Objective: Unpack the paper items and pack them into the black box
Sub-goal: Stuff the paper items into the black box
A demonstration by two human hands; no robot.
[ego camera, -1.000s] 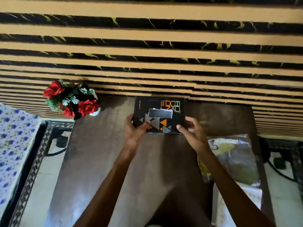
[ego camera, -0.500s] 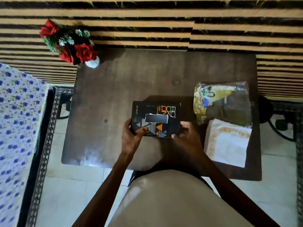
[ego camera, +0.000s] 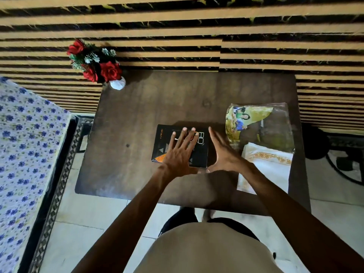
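A black box [ego camera: 163, 142] with orange print lies flat on the dark wooden table [ego camera: 137, 115], near its front edge. My left hand [ego camera: 182, 152] is spread over the box lid, fingers apart, holding nothing. My right hand [ego camera: 222, 152] is open just beside the box's right edge, palm turned toward it. To the right lies a clear plastic packet [ego camera: 262, 125] with yellow-green printed contents, and in front of it a white paper item [ego camera: 267, 166] with an orange patterned border.
A white vase of red flowers [ego camera: 98, 67] stands at the table's back left corner. A striped wall runs behind the table. A bed with a blue flowered sheet [ego camera: 25, 146] is on the left. A dark fan base [ego camera: 315, 142] sits on the floor at right.
Both hands held the box by its near corners and drew it toward me. Now the box rests on the table, both hands have let go, and the left hand lies spread over the lid.
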